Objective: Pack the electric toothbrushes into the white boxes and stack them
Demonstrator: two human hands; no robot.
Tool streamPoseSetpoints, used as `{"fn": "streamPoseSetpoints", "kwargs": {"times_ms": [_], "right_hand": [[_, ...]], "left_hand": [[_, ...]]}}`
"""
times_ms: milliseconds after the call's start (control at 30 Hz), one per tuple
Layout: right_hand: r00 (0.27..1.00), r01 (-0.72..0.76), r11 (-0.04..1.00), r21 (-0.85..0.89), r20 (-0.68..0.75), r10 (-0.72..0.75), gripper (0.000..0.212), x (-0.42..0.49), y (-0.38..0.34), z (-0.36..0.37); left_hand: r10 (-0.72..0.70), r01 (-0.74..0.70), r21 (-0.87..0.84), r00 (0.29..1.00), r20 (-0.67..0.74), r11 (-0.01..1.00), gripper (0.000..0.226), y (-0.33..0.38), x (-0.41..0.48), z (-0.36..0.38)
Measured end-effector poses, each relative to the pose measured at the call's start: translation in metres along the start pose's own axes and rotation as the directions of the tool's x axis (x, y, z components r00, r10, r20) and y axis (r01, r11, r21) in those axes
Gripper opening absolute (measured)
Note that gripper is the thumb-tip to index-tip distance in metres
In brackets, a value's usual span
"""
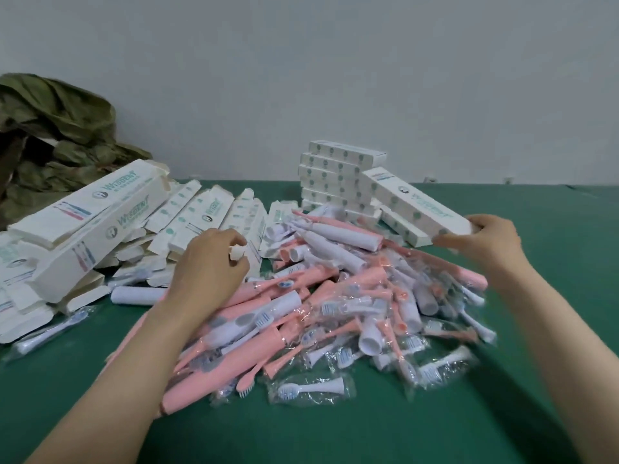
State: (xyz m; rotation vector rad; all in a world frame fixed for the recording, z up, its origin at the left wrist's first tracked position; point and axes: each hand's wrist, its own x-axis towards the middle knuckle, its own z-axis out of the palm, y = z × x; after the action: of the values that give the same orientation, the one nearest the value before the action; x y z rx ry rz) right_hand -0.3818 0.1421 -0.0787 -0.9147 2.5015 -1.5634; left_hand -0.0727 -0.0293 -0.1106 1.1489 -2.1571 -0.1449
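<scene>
A big heap of pink and white electric toothbrushes (321,296) and bagged brush heads lies in the middle of the green table (368,430). My right hand (485,244) grips the near end of a long white box (412,200) that slants up toward the stack of packed white boxes (335,175) behind the heap. My left hand (214,262) is over the heap's left edge, its fingers curled round a small white piece (238,252), maybe a box flap or a brush end. Several empty white boxes (100,222) lie piled at the left.
A crumpled green cloth bag (50,128) sits at the back left against the grey wall. A loose bagged brush head (311,390) lies on the table in front of the heap, another (47,336) at the left.
</scene>
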Motion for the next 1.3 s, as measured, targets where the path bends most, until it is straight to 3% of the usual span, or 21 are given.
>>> {"fn": "streamPoseSetpoints", "kwargs": {"times_ms": [233, 433, 800, 933, 1200, 1300], "right_hand": [[0.973, -0.209, 0.978, -0.022, -0.104, 0.205, 0.04, 0.029, 0.019, 0.014], [0.951, -0.248, 0.968, -0.047, -0.203, 0.233, 0.045, 0.061, 0.026, 0.044], [0.981, -0.185, 0.957, -0.223, -0.098, 0.167, 0.05, 0.101, 0.031, 0.082], [0.976, -0.2, 0.954, -0.222, -0.126, 0.176, 0.061, 0.112, 0.035, 0.086], [0.985, -0.171, 0.962, -0.212, -0.03, 0.168, 0.069, 0.114, 0.038, 0.086], [0.991, -0.11, 0.972, -0.206, -0.097, 0.092, 0.079, 0.105, 0.032, 0.07]], "left_hand": [[-0.025, 0.026, -0.016, 0.998, 0.058, 1.0, 0.021, -0.007, -0.004, 0.001], [-0.034, 0.039, -0.023, 0.985, 0.17, 0.999, 0.014, -0.021, -0.009, -0.004], [0.002, -0.003, 0.006, 0.979, 0.204, 1.0, 0.016, -0.021, -0.01, -0.004], [0.015, -0.022, 0.031, 0.978, 0.206, 0.999, 0.018, -0.023, -0.009, -0.004], [0.005, -0.019, 0.055, 0.973, 0.232, 0.998, 0.02, -0.023, -0.01, -0.003], [0.006, -0.016, 0.037, 0.969, 0.248, 0.999, 0.019, -0.02, -0.009, -0.001]]}}
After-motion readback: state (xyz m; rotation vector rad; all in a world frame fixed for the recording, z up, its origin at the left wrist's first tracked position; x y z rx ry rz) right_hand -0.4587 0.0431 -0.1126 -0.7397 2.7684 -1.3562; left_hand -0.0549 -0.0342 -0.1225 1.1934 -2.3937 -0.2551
